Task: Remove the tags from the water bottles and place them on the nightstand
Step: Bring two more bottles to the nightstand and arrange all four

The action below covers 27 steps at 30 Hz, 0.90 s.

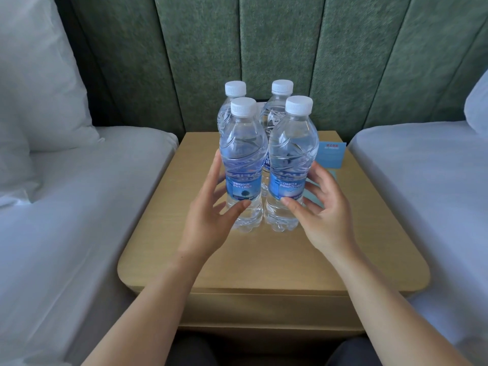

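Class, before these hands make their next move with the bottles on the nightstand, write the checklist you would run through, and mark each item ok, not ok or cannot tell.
1. All four bottles upright on the nightstand: ok.
2. Caps on all four: ok.
3. Neck tags off: ok, none visible on any neck.
4. Left hand open, thumb at the front left bottle, no grip closed: ok.
5. Right hand open, thumb at the front right bottle: ok.
6. Blue card clear of the bottles: cannot tell, the front right bottle hides its left edge.
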Available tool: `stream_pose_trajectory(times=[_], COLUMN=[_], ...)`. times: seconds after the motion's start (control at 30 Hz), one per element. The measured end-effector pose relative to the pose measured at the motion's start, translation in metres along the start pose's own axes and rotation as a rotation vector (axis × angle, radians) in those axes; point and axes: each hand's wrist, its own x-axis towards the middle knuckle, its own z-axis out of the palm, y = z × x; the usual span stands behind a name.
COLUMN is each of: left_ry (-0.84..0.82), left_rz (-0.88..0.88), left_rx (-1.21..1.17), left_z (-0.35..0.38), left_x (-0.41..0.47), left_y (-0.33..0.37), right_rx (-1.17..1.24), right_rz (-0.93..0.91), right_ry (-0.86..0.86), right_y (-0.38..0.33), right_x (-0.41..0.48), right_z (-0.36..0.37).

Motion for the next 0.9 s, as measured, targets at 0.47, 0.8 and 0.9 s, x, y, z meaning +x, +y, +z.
stream_pose_trajectory(times=[0.47, 0.8, 0.9], left_ry=[0.069, 0.117, 0.147], left_rz=[-0.049, -0.051, -0.052], left_rx=[-0.055, -0.036, -0.004], left_z=[0.007, 0.007, 0.007], left_x=[-0.006, -0.01, -0.013], left_y=[-0.001, 0.004, 0.005], right_rx=[-0.017, -0.094, -0.058], right_rz=[0.008, -0.032, -0.003], right_ry=[0.052, 0.103, 0.006], right_y=[-0.002, -0.002, 0.001], right_x=[0.001, 0.003, 0.005], right_z=[0.004, 0.009, 0.004])
